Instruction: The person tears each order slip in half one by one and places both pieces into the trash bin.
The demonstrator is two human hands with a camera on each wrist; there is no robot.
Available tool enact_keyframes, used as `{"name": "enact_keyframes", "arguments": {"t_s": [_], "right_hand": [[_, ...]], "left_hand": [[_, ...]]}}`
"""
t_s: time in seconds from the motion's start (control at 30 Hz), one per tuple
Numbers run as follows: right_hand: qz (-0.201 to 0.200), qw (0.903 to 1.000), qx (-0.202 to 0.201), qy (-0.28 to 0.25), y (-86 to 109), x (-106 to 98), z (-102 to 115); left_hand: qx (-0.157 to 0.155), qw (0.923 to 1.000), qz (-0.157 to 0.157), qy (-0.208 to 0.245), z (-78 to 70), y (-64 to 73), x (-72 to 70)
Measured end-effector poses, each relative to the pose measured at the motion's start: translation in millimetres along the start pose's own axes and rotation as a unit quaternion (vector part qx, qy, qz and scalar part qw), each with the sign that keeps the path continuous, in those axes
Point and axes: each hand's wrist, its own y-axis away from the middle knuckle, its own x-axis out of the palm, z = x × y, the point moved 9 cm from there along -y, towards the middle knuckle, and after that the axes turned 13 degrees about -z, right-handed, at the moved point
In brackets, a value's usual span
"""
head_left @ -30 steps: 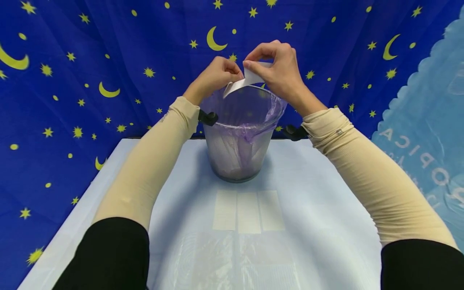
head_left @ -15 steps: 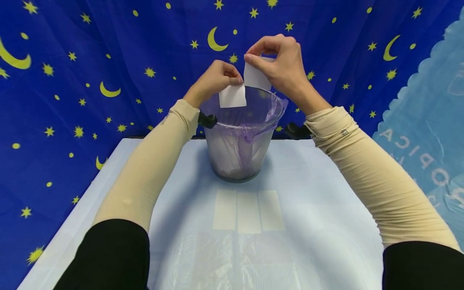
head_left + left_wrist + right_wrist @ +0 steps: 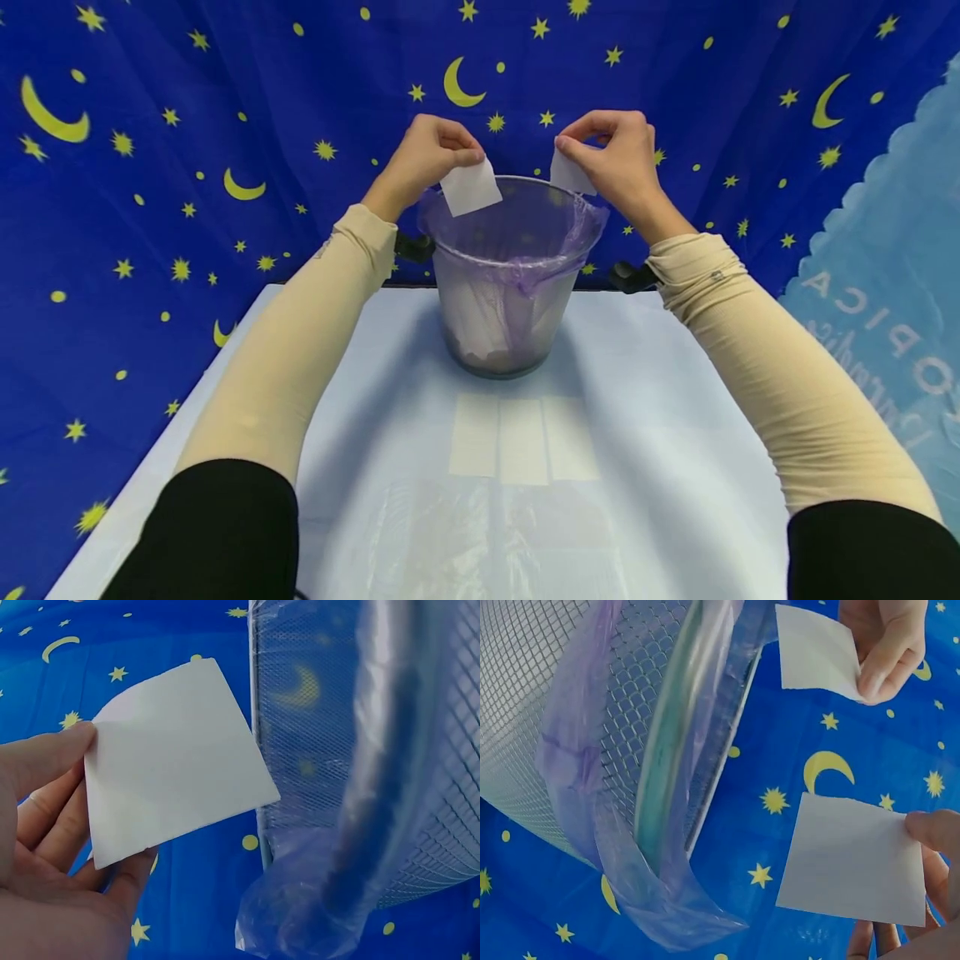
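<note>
My left hand pinches a small white piece of paper by one edge, thumb against fingers, above the left rim of a mesh bin. A second white paper piece is pinched in my right hand, over the bin's far right side. Both pieces look roughly square; the one in the left wrist view has a slightly curved edge. The round mesh bin stands upright between my forearms, lined with a thin purple plastic bag folded over its rim. Neither piece lies inside the bin.
Three cream paper strips lie side by side on the pale table in front of the bin. Nearer to me is clear plastic film. A blue cloth with moons and stars hangs behind the bin.
A single white paper strip held between both hands has come apart into two pieces. My hands have moved away from each other, each keeping one piece. The head view has shifted slightly.
</note>
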Motion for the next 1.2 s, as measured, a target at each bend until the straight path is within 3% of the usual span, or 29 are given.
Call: {"name": "enact_keyframes", "arguments": {"t_s": [0.3,0.6,0.8,1.07,1.2], "right_hand": [[0.033,0.9990,0.005,0.030,7.9,10,-7],[-0.007,0.9996,0.007,0.028,8.6,0,-19],[-0.026,0.9983,0.023,0.047,11.1,-11,-34],[-0.071,0.9943,0.063,0.048,18.5,-41,-69],[-0.082,0.9933,0.073,0.038,25.7,-47,-79]], "left_hand": [[-0.003,0.9989,0.019,0.042,6.9,5.0,3.3],[-0.004,0.9984,0.007,0.056,13.7,8.4,-9.6],[-0.015,0.9987,-0.003,0.049,25.7,12.3,-29.8],[-0.041,0.9952,-0.044,0.077,47.3,19.7,-74.7],[-0.032,0.9971,-0.052,0.044,57.1,27.9,-88.0]]}}
